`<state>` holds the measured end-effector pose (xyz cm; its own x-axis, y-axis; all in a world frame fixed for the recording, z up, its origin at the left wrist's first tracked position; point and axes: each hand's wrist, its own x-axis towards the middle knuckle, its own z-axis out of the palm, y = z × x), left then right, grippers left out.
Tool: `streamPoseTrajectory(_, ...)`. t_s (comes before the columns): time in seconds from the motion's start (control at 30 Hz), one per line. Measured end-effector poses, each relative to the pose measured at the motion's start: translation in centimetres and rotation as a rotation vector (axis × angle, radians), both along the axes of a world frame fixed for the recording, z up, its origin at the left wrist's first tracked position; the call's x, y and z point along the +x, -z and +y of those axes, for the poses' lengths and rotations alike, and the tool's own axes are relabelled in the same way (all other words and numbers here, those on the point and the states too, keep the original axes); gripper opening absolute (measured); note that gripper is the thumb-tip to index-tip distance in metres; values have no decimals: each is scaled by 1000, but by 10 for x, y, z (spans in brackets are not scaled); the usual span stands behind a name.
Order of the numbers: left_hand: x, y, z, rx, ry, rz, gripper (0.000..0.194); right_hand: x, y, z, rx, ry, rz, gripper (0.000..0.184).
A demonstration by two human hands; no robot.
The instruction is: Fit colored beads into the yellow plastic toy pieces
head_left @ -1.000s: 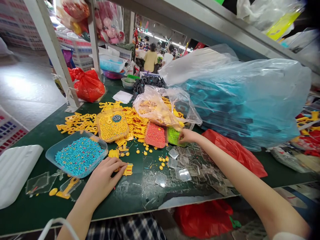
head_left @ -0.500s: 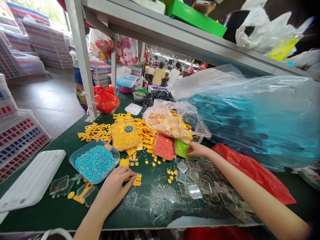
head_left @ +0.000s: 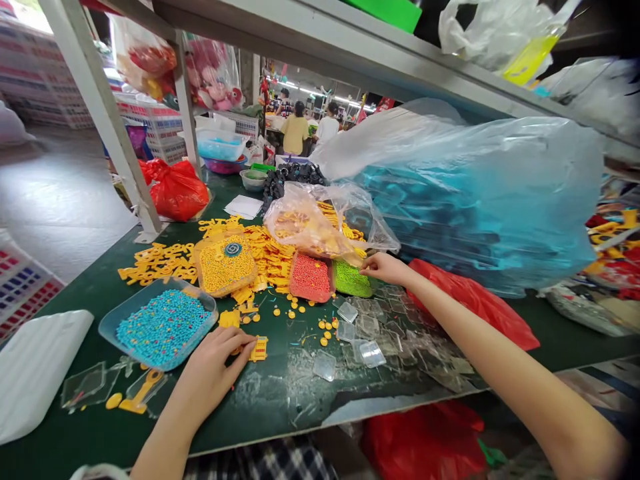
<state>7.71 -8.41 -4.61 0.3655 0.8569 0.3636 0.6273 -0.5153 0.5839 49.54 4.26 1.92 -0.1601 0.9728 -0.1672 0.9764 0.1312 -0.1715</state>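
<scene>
Behind a dark green surface [head_left: 255,407], under a grey metal shelf [head_left: 300,33], with co-workers [head_left: 296,133] well apart in the background. With the left hand [head_left: 215,353], gripping the left end of 1 small yellow frame [head_left: 259,349], apparently flat on the surface and projecting just right of the fingertips. Marked with red inside, perhaps with beads, but too small to count.

With the right hand [head_left: 385,269], reaching across to the right side of the green beads [head_left: 349,275], with fingertips bunched together at the rim of the green tray [head_left: 356,293]. Impossible to make out any bead between them.

Surrounded by 3 more trays: red [head_left: 313,295], yellow [head_left: 225,292] and blue [head_left: 109,327]. Strewn between and in front with yellow discs [head_left: 328,326] and clear squares [head_left: 324,365].

Probably at the step of picking out green beads, seemingly for the frame. Next, likely calls for a fine pinch on 1 bead or a few, a lift clear of the rim and the nearby clear bag [head_left: 307,223], then a careful carry leftward, with the frame held steady throughout.
</scene>
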Motion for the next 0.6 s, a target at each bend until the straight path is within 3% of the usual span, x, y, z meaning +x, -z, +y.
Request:
streamPoseTrajectory(0.27, -1, -3, -2, -39, 11, 40, 32, -16, 13, 0, -65, -32, -112, 17)
streamPoseTrajectory(0.6, -1, -5, -6, -46, 13, 60, 27, -26, 19, -5, -31, -36, -170, 16)
